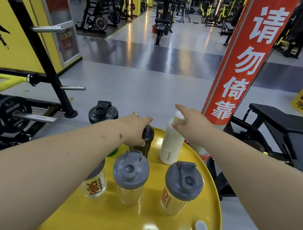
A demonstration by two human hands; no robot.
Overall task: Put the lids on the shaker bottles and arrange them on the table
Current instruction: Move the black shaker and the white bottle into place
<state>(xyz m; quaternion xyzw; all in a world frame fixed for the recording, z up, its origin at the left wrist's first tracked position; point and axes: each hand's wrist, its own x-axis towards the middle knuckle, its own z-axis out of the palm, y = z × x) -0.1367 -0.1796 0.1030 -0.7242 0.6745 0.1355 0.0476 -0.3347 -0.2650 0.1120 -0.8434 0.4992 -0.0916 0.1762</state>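
Observation:
Three clear shaker bottles with grey lids stand in a row on the round yellow table (129, 229): one at the left (95, 185) partly hidden by my left forearm, one in the middle (130, 176), one at the right (182, 188). Behind them my left hand (136, 130) is shut on the lid of a dark shaker bottle (145, 143). My right hand (191, 120) grips the cap of a tall cream-white bottle (172, 143). Another black-lidded shaker (102, 113) stands at the far left, beyond my left hand. A green thing peeks out under my left wrist.
A small white plug (201, 227) sits in the table top near its right edge. A red pillar with white characters (238, 68) rises just behind the table. A black bench (291, 132) is at the right, a weight rack with plates (13, 112) at the left.

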